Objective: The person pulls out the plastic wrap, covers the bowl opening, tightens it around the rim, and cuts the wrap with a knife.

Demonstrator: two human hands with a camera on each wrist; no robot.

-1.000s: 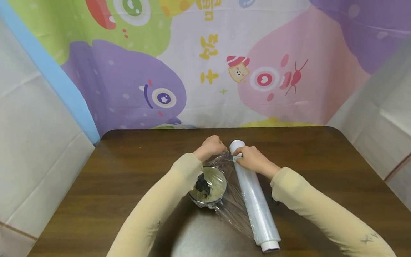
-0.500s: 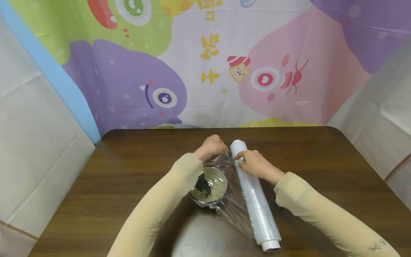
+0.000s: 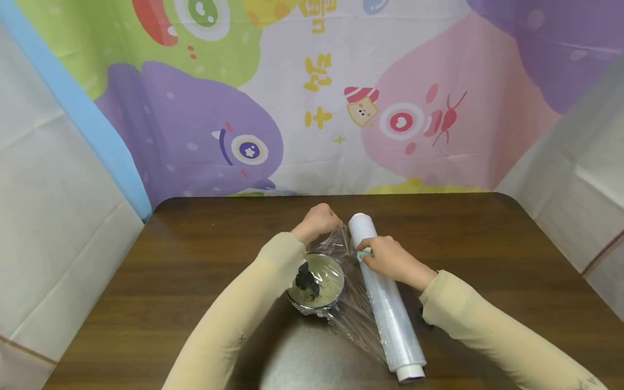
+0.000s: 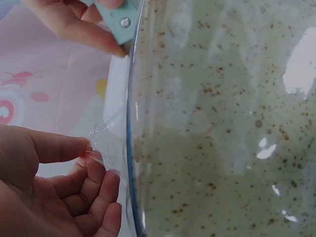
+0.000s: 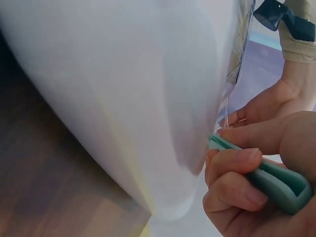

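Note:
In the head view, my left hand (image 3: 320, 221) is beyond the bowl, pinching the edge of the cling film (image 3: 358, 317) between thumb and forefinger. The clear film covers a pale, brown-speckled bowl (image 3: 333, 271) with a dark rim and stretches across to its roll (image 3: 392, 319). My right hand (image 3: 390, 260) is over the far part of the roll, gripping a small green folding knife (image 5: 281, 190) between thumb and curled fingers. In the left wrist view, the knife's riveted end shows beside the bowl's rim, its tip low against the film.
The brown wooden table (image 3: 195, 260) lies under everything. A cartoon-printed cloth (image 3: 322, 151) hangs behind its far edge. On my left wrist sits a dark camera (image 3: 306, 277), overlapping the bowl. Pale cloth (image 3: 49, 227) hangs at the sides.
My right hand has slid the knife a little toward me along the roll. Near my left hand the film's far edge has come further away from the roll. Bowl and roll stay put.

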